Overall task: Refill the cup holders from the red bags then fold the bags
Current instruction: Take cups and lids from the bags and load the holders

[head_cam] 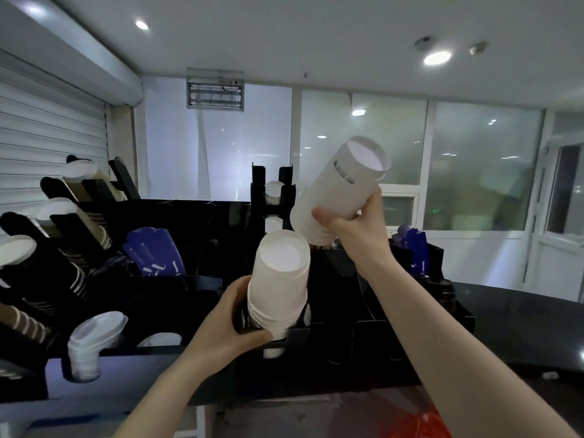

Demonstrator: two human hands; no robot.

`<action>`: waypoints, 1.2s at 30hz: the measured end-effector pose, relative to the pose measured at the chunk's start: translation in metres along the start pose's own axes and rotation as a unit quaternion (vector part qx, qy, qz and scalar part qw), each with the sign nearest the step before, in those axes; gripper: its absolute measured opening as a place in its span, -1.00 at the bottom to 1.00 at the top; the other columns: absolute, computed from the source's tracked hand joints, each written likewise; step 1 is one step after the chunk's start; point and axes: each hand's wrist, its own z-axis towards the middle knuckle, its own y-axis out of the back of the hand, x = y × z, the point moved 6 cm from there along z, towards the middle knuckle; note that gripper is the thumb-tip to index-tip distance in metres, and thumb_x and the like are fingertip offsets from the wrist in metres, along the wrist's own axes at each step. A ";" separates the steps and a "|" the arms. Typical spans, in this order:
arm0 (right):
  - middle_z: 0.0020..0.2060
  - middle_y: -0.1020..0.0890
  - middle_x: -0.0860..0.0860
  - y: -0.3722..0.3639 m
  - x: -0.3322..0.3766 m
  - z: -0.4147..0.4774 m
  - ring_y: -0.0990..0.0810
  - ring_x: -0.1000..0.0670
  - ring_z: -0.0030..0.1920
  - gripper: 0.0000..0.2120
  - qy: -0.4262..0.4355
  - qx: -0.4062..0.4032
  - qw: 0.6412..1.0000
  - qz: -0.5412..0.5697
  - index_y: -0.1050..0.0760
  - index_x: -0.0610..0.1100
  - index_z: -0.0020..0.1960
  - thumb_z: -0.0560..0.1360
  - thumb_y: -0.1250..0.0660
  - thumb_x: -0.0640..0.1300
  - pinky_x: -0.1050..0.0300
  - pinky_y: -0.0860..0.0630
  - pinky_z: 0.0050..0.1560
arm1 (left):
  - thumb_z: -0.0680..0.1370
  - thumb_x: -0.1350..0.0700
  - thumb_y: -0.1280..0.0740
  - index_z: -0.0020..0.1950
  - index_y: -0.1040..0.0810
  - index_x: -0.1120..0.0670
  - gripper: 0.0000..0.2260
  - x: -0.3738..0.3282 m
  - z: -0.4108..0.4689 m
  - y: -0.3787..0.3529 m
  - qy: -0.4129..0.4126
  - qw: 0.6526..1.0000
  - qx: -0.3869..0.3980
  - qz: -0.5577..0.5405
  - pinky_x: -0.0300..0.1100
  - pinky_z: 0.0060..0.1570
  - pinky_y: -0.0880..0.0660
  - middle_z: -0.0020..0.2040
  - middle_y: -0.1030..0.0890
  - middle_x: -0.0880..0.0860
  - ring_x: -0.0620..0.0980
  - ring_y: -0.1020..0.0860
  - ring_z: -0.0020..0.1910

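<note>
While the near cup stack (279, 279) is gripped low by the left hand (230, 327), the raised cup stack (338, 191), judged light and crushable, is clasped near its rims by the right hand (354, 232).

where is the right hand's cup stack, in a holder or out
Out. The right hand grips the white cup stack tilted in the air, above the black holder, clear of its slots.
</note>
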 end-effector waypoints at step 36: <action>0.04 -0.51 0.03 -0.135 -0.089 0.201 -0.47 -0.04 0.01 -0.27 0.012 0.177 0.960 -0.215 -0.27 -0.06 0.30 0.25 -0.54 0.06 0.09 -0.39 -0.09 | 0.65 -0.02 -0.07 0.19 -0.60 -0.06 -0.67 -0.013 0.192 0.049 0.003 0.946 -0.057 0.319 -0.24 0.10 -0.33 0.19 -0.62 -0.04 -0.10 -0.42 0.32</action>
